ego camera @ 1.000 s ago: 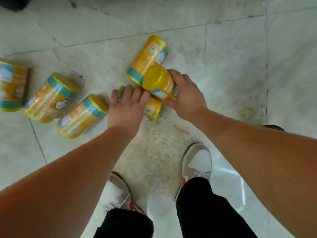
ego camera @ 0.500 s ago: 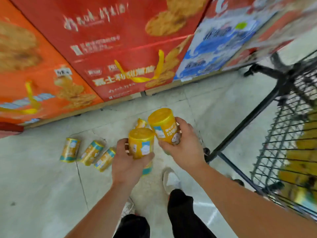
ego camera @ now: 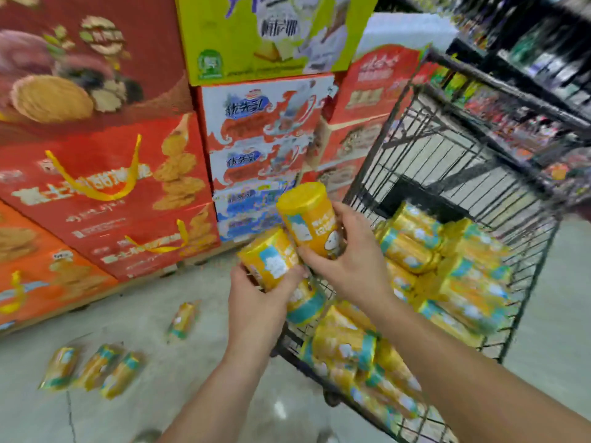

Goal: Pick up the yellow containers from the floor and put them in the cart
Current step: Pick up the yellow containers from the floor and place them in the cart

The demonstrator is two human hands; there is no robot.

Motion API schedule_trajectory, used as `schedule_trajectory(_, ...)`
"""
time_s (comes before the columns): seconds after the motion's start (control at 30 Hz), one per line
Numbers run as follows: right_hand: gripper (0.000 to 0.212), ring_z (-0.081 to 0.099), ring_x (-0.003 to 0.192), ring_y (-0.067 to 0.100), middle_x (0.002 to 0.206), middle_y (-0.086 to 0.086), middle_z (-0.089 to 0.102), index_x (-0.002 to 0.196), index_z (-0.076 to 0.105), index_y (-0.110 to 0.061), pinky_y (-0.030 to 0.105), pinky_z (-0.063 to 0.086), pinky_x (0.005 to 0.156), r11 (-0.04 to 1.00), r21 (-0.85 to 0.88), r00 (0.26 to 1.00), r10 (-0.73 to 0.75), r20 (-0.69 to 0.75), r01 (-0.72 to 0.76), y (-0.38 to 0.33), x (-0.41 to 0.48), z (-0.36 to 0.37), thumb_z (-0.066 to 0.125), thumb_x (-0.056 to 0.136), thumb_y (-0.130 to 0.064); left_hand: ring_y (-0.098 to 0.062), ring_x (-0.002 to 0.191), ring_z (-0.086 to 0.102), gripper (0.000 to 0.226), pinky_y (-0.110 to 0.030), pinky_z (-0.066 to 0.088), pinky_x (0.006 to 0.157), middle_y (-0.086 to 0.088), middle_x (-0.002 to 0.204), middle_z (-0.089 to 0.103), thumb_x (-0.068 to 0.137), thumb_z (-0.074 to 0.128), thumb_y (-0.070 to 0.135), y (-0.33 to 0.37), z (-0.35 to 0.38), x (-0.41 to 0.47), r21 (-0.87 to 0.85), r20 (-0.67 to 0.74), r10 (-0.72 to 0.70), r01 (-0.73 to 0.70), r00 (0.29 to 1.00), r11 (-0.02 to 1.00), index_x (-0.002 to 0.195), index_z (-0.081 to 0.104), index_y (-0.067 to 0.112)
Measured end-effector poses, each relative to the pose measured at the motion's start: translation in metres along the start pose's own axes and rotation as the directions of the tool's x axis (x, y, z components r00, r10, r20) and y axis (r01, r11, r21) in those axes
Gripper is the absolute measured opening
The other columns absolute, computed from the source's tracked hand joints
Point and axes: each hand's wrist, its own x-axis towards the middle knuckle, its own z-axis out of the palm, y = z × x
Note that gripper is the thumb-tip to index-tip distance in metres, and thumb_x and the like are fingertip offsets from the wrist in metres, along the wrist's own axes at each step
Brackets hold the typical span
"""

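Observation:
My left hand (ego camera: 256, 302) grips a yellow container (ego camera: 271, 255) with a teal base, tilted, just left of the cart's near edge. Above it, my right hand (ego camera: 351, 263) holds a second yellow container (ego camera: 307, 215) upright. Both are raised in front of the black wire cart (ego camera: 447, 148), which holds several yellow containers (ego camera: 460, 282) in a pile. Several more yellow containers (ego camera: 92, 369) lie on the floor at lower left, and another one (ego camera: 184, 318) lies nearer the boxes.
Stacked red and orange snack boxes (ego camera: 102, 187) line the left and back, with blue-white boxes (ego camera: 262, 129) and a green box (ego camera: 243, 33) behind the hands. Store shelves (ego camera: 527, 75) run along the upper right. The grey tiled floor (ego camera: 160, 394) shows beneath.
Both hands lifted the two containers off the floor and swung them up and right to the cart. The view rose from the floor to the cart and boxes.

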Motion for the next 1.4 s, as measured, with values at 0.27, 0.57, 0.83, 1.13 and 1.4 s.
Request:
schedule_trajectory(0.27,0.084,0.049,0.119,0.025,0.121,-0.001,0.051,0.142,0.04,-0.032,0.04,0.05,0.088,0.942,-0.333,0.963,0.117,0.244,-0.03,0.145,-0.05,-0.083,0.068,0.07,-0.064,-0.021,0.076,0.071,0.062,-0.048,0.06,0.071,-0.002,0.085,0.074,0.043,0.085,0.052,-0.103,0.134,-0.057,0.111,-0.127,-0.375,0.389,0.918,0.914,0.092,0.067,0.019)
schedule_trajectory(0.57,0.076,0.046,0.121,0.028,0.13,0.004,0.047,0.143,0.033,-0.029,0.042,0.053,0.081,0.77,-0.637,0.931,0.256,0.258,-0.035,0.211,-0.037,-0.065,0.061,0.081,-0.063,-0.033,0.087,0.066,0.065,-0.05,0.06,0.058,-0.014,0.097,0.066,0.066,0.081,0.049,-0.14,0.175,-0.036,0.148,-0.133,-0.463,0.479,0.876,0.865,0.112,0.059,0.007)
schedule_trajectory(0.83,0.057,0.05,0.118,0.028,0.131,0.005,0.047,0.138,0.032,-0.023,0.043,0.047,0.086,0.716,-0.694,0.91,0.232,0.344,0.079,0.22,-0.03,-0.034,0.061,0.089,-0.025,-0.027,0.059,0.066,0.064,-0.042,0.061,0.064,-0.006,0.065,0.061,0.08,0.054,0.071,-0.145,0.181,-0.019,0.43,-0.117,-0.463,0.465,0.879,0.774,0.087,0.058,0.007)
schedule_trajectory(1.13,0.042,0.05,0.118,0.023,0.125,-0.001,0.05,0.128,0.047,-0.023,0.038,0.051,0.077,0.823,-0.566,0.939,0.16,0.305,0.043,0.159,-0.01,-0.057,0.055,0.091,-0.041,-0.029,0.051,0.06,0.049,-0.033,0.055,0.053,-0.013,0.069,0.062,0.083,0.059,0.053,-0.104,0.141,-0.031,0.477,0.05,-0.517,0.434,0.855,0.764,0.082,0.057,0.004)
schedule_trajectory(1.4,0.039,0.056,0.111,0.022,0.117,-0.002,0.057,0.121,0.058,-0.021,0.034,0.046,0.073,0.891,-0.327,0.937,-0.235,0.257,0.314,-0.034,0.013,0.03,0.064,0.086,-0.036,-0.013,0.083,0.064,0.035,-0.033,0.052,0.078,0.011,0.083,0.067,0.074,0.058,0.059,-0.02,-0.026,0.005,0.44,-0.215,0.069,0.034,0.974,0.897,0.09,0.062,0.028)
